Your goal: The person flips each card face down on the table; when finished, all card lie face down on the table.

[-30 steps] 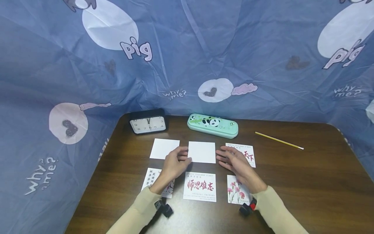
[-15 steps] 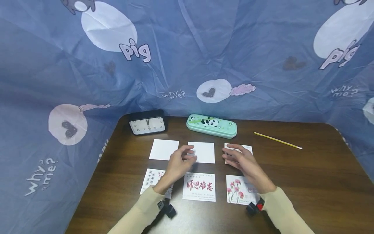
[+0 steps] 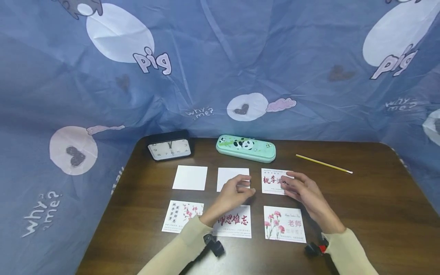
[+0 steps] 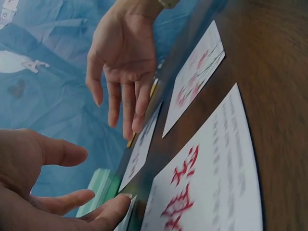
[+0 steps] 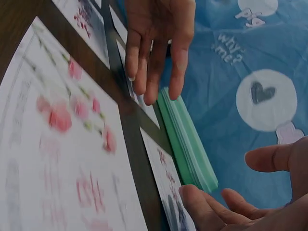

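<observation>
My left hand [image 3: 233, 195], fingers loosely bent and holding nothing, hovers over the near edge of the blank white card [image 3: 225, 176] in the middle of the far row. The right hand [image 3: 307, 194], likewise holding nothing, overlaps the right part of a card with red characters [image 3: 270, 182]. Left in that row lies another blank card [image 3: 190, 177]. Nearer are a blossom card [image 3: 182, 215], a second red-lettered card [image 3: 237, 227] partly covered by the left wrist, and a card with pink carnations [image 3: 284, 225]. In the left wrist view, the fingers [image 4: 67, 153] are spread from the thumb.
A black clock [image 3: 169, 147] stands at the back left of the brown table [image 3: 371, 206]. Beside it lies a mint-green panda pencil case [image 3: 245, 149]. A yellow pencil [image 3: 323, 164] lies to the right. Blue printed cloth [image 3: 192, 76] hangs behind.
Both hands have moved to the right above the cards. The blossom card and carnation card are uncovered now, while the left wrist covers part of the middle near card. Cards keep their places.
</observation>
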Demonstrator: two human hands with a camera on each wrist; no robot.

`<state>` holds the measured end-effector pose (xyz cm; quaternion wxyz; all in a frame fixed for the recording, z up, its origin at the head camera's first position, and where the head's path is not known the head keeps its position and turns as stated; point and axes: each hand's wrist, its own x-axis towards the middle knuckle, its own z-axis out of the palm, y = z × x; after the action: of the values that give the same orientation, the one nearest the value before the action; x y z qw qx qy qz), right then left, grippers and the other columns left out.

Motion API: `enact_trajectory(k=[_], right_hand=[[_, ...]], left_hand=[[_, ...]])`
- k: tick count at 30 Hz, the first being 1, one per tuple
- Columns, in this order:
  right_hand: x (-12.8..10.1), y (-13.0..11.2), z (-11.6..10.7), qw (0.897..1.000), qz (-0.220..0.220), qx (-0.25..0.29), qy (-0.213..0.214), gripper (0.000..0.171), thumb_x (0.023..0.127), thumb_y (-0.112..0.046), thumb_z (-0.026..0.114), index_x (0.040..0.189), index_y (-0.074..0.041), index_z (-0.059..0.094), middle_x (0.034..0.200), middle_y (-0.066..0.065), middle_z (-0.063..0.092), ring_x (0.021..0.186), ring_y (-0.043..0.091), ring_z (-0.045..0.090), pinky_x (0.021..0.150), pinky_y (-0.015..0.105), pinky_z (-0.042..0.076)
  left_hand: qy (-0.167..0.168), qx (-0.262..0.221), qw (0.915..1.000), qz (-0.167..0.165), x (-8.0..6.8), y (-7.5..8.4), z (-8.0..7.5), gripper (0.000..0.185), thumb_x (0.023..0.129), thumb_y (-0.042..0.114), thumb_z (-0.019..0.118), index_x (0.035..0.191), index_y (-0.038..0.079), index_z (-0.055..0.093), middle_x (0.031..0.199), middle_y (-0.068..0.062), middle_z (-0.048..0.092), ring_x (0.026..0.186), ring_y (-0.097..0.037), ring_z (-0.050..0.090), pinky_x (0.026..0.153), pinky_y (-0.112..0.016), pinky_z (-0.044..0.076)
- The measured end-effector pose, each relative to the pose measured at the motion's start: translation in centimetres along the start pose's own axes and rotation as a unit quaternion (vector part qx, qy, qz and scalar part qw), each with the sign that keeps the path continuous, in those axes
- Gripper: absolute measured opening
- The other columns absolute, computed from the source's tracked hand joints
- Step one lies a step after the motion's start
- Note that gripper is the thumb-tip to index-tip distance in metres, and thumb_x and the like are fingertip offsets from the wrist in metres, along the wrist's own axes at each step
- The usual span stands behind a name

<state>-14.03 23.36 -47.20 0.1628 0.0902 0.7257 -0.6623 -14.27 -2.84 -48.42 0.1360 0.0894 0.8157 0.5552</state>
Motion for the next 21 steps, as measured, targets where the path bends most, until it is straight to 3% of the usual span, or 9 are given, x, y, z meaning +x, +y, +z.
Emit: enact_trajectory(k=[5,12,21], right_hand=[[-0.5,0.6,-1.4,0.999,-0.007,-0.025,0.021,0.063,0.109,-0.030,0.056,0.158,0.002,0.031,0.150,0.019,0.053,0.111,0.002,0.067,0.098,0.020,0.058],[-1.4,1.3,-3.0,0.998,-0.019,-0.044,0.037,0.063,0.110,-0.031,0.051,0.158,0.004,0.029,0.162,0.029,0.040,0.110,-0.005,0.065,0.097,0.017,0.058],[-2.4,1.6,-3.3,0.998,-0.014,-0.046,0.033,0.065,0.110,-0.032,0.052,0.158,0.005,0.028,0.161,0.032,0.040,0.109,-0.005,0.067,0.096,0.016,0.058]], left_hand=[[-0.002,-0.023,0.9997,0.009,0.3,0.2,1.4,0.051,0.096,0.018,0.071,0.142,0.001,0.058,0.139,-0.023,0.066,0.120,-0.036,0.071,0.098,-0.043,0.062],[0.006,-0.047,0.9989,0.000,0.6,1.0,3.3,0.052,0.094,0.015,0.072,0.142,0.000,0.058,0.140,-0.024,0.065,0.122,-0.037,0.070,0.101,-0.044,0.061],[0.009,-0.045,0.9989,-0.014,0.5,1.6,4.0,0.053,0.093,0.016,0.073,0.143,0.003,0.059,0.143,-0.023,0.063,0.123,-0.036,0.069,0.103,-0.045,0.059]])
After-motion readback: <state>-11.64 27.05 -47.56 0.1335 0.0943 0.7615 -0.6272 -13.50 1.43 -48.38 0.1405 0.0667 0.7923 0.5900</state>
